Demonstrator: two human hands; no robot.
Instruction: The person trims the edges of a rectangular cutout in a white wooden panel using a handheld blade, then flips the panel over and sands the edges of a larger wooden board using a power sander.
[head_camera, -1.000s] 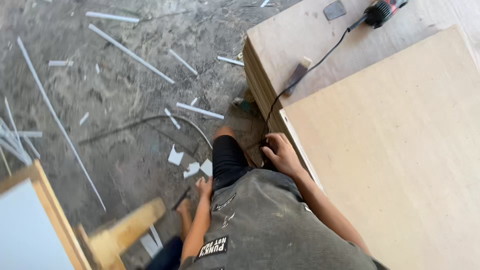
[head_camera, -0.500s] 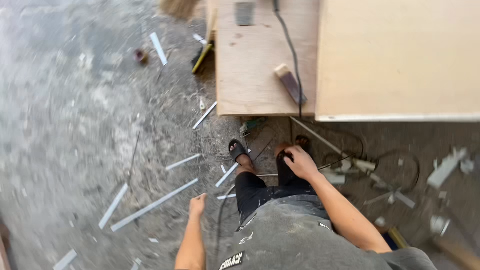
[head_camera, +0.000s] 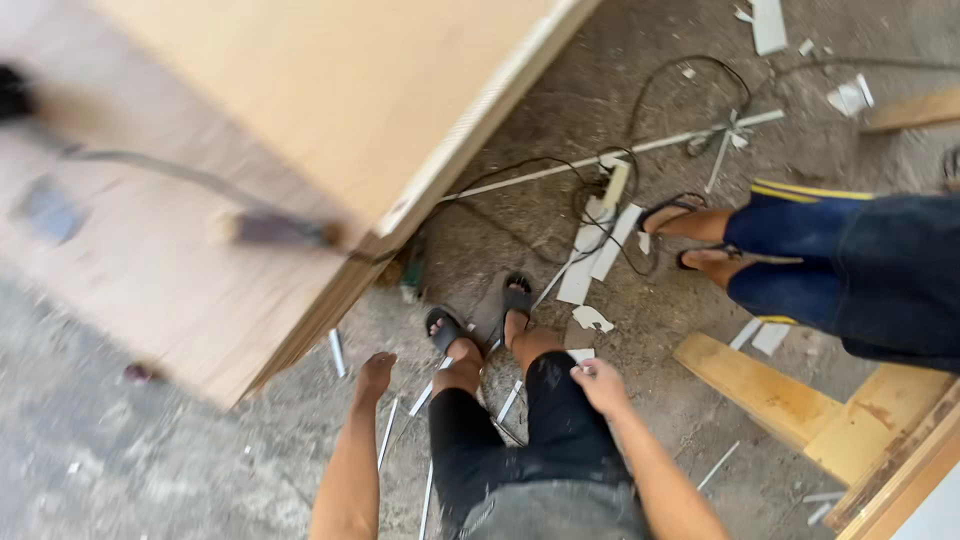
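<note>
A stack of plywood sheets fills the left, with a blurred wooden block and a dark cord lying on it. Just right of its lower corner hangs the left hand, fingers loosely curled, its grip empty. The right hand rests against the black shorts, holding nothing that can be made out. Further right, another person's sandalled feet stand beside a tangled cable and wooden planks on the floor.
</note>
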